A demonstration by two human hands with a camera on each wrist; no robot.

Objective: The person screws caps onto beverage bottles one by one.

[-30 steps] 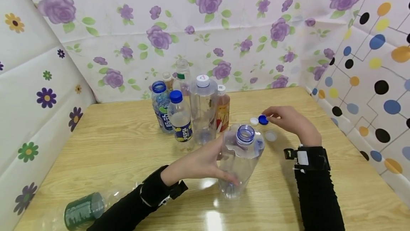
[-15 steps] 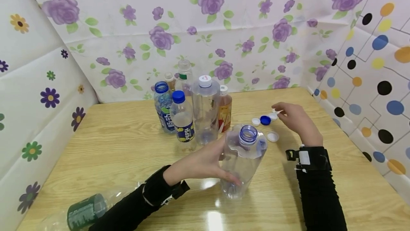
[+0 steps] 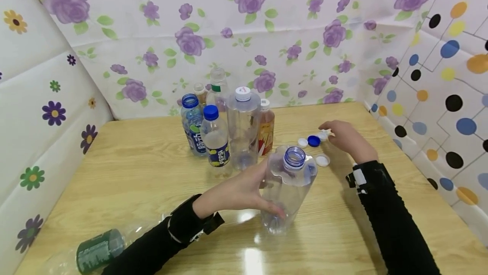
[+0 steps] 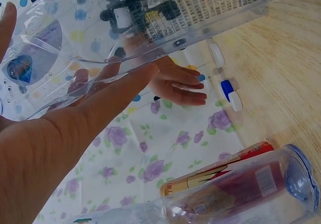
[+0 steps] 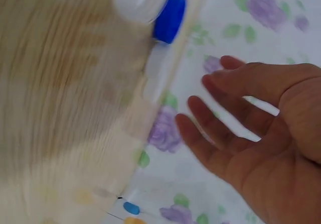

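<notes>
My left hand [image 3: 236, 196] grips a large clear plastic bottle [image 3: 286, 190] low on its side. The bottle leans a little to the right, and its blue-tinted threaded mouth has no cap on it. Loosely bent, the fingers of my right hand [image 3: 348, 139] hover beside a row of bottle caps: a small white cap [image 3: 302, 142], a blue cap [image 3: 314, 141] and another white cap [image 3: 323, 135]. A wider whitish cap [image 3: 322, 160] lies nearer to me. In the right wrist view nothing shows between the fingers of that hand.
Behind the left hand stand several bottles, among them a blue-capped Pepsi bottle [image 3: 218, 152], a tall clear bottle [image 3: 244, 131] with a white cap, and an amber drink bottle [image 3: 267, 129]. A green-labelled bottle [image 3: 97, 249] lies on its side, partly behind the left sleeve.
My right hand has moved from the blue cap to the right, and a white cap has come into view beside the blue one. The left hand keeps holding the large bottle.
</notes>
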